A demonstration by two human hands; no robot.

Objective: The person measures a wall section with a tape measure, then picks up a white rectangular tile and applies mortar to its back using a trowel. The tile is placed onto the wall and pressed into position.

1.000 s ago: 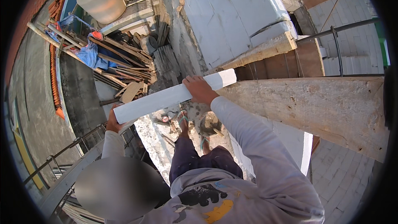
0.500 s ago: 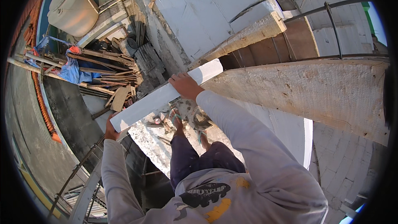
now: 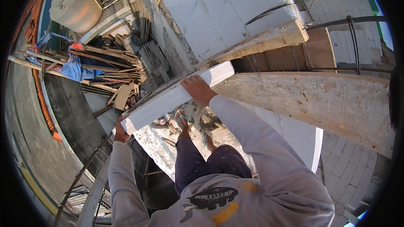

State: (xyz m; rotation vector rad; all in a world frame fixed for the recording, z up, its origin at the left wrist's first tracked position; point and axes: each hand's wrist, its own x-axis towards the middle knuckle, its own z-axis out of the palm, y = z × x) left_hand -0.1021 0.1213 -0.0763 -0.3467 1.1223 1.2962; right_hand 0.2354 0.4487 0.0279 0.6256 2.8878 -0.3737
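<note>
A long white block [image 3: 162,104], probably lightweight concrete, lies slantwise in front of me, its right end higher in the picture. My left hand [image 3: 121,131] grips its left end, with the fingers partly hidden. Over the block's top, right of its middle, my right hand [image 3: 198,89] is curled with its fingers at the far edge. A dark, rough strip [image 3: 149,94] shows along that far edge; I cannot tell whether the block rests on it. The block's right end sits close to a wooden beam [image 3: 261,44] and a wide, mortar-stained board [image 3: 311,101].
Below the block, my feet stand on a pale, splattered platform [image 3: 158,155] beside a round pan [image 3: 208,121]. Scaffold bars [image 3: 86,166] run at lower left. Far below lie piled timber [image 3: 111,65], blue sheeting [image 3: 75,68] and a large tank [image 3: 75,6]. A metal rod [image 3: 351,22] crosses at upper right.
The block and both hands appear slightly farther right and a little lower, as the surroundings also shift in view. Both hands keep their hold; the dark strip shows more along the block's far edge.
</note>
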